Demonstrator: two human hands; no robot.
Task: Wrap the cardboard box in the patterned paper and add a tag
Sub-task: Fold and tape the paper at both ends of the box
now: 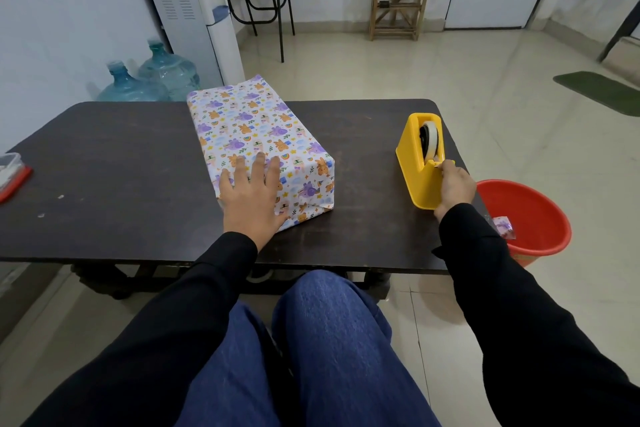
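Note:
The box (pixel 252 128), covered in white paper with purple and orange cartoon animals, lies lengthwise in the middle of the dark table (pixel 104 156). My left hand (pixel 251 192) rests flat on its near top, fingers spread. A yellow tape dispenser (pixel 420 163) with a white roll stands to the right. My right hand (pixel 455 184) is at the dispenser's near end, fingers pinching the tape end at the cutter.
A red bucket (pixel 533 218) with a scrap of patterned paper stands on the floor by the table's right end. A clear container with a red lid (pixel 12 173) sits at the left edge. Water jugs (pixel 152 76) and a dispenser stand behind.

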